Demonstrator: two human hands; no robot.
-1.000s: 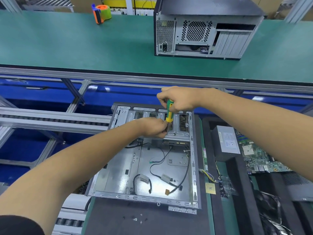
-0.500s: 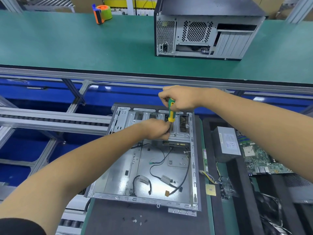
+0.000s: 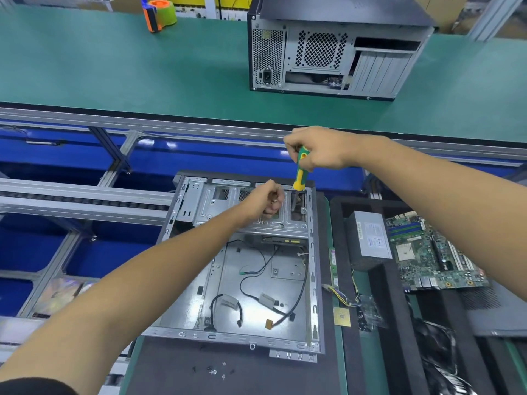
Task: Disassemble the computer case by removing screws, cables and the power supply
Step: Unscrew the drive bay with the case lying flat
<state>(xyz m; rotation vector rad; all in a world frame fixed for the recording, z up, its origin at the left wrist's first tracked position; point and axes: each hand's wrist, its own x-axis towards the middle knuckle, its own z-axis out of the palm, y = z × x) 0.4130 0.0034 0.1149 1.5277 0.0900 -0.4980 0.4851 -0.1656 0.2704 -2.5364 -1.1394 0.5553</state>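
An open grey computer case [image 3: 199, 295] lies flat on a dark mat, with loose black cables [image 3: 296, 300] on its floor. My right hand [image 3: 319, 149] grips a green and yellow screwdriver [image 3: 299, 173] upright, its shaft pointing down at the drive cage [image 3: 285, 220] in the far right corner of the case. My left hand [image 3: 266, 201] hovers over the same cage just left of the shaft, fingers curled, pinching what looks like a small screw. A grey power supply [image 3: 370, 240] lies outside the case on black foam to the right.
A motherboard [image 3: 427, 252] lies right of the power supply; a memory stick [image 3: 333, 266] and a chip [image 3: 342, 316] lie beside the case. Several loose screws [image 3: 216, 369] sit on the mat in front. Another case [image 3: 336, 47] and a tape dispenser [image 3: 159, 12] stand on the green belt.
My right hand has lifted the screwdriver up and to the right, away from the cage. My left hand has come off the shaft and risen slightly with its fingers curled.
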